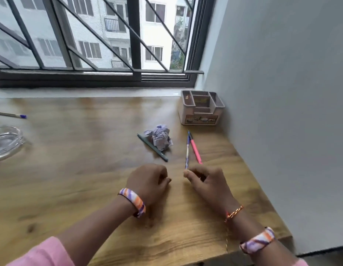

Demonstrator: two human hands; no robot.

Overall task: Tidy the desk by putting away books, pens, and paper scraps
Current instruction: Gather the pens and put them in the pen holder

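Wooden bench, pens and a paper ball by the window

Wood-grain bench [90, 169] runs under a barred window [90, 35], with a grey wall [282, 93] along its right edge. Both hands hover low over the near middle of the bench. The left hand [149, 181] is curled into a loose fist, knuckles up, and its grip holds nothing that can be seen. The right hand [205, 181] has its thumb and forefinger pinched together at the near tip of a blue pen [187, 152]; whether the grip truly has the pen or only touches its end I cannot tell, as the frame is blurred. Just right of that pen, crossing it at the far end, lies a pink pen [196, 150]. Left of these sits a crumpled paper ball [160, 138], touching a dark green pen [152, 147] that lies slanted along its near-left side. In the far right corner, against the wall, stands a beige organiser [202, 110] with several compartments. Well apart at the far left lies another pen [11, 114] with a blue cap, and nearer on the left edge a clear glass dish [5, 143]. Each wrist wears a striped purple and orange band [133, 201], the right wrist also a thin orange thread [234, 213]. Pink sleeves [44, 254] show at the near edge
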